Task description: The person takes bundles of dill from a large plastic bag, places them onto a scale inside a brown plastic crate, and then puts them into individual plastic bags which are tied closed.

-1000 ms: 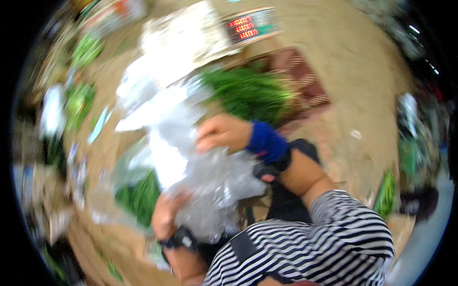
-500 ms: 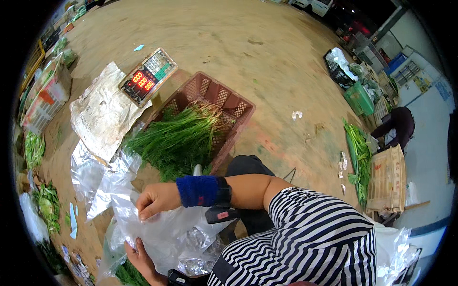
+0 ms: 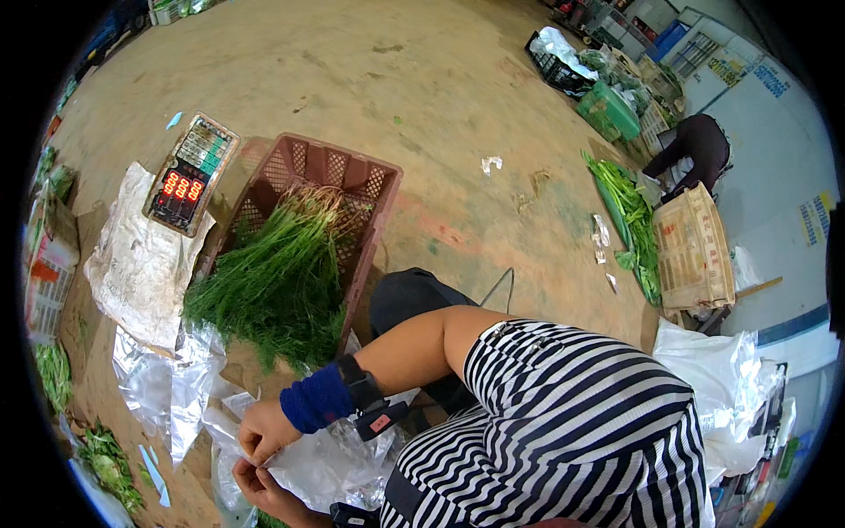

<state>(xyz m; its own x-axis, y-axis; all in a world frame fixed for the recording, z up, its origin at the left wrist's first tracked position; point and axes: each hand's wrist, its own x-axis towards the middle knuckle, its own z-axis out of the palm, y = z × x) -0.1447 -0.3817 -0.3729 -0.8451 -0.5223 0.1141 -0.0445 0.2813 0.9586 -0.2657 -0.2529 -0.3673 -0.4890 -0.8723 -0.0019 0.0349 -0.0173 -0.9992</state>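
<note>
My right hand (image 3: 267,431), with a blue wristband (image 3: 317,400), pinches the edge of a clear plastic bag (image 3: 339,462). Just below it my left hand (image 3: 268,493) has its fingertips curled together, nearly meeting those of the right; the film seems to be between them. The bag spreads under both wrists. Ahead, a bundle of feathery green herbs (image 3: 273,290) with thin pale roots lies in a maroon plastic crate (image 3: 374,224), its leaves hanging over the near side.
Left of the crate stands a scale display (image 3: 191,176) beside a dirty white sack (image 3: 136,264). Shiny plastic film (image 3: 172,378) lies nearer. On the right, leafy greens (image 3: 629,220) lie by a beige crate (image 3: 695,251), where another person (image 3: 700,150) bends over. A white bag (image 3: 713,378) is near my right side.
My hands have come together at the bag's edge, the left fingers closing up toward the right. The whole view has swung to the right, so the crate and scale sit farther left.
</note>
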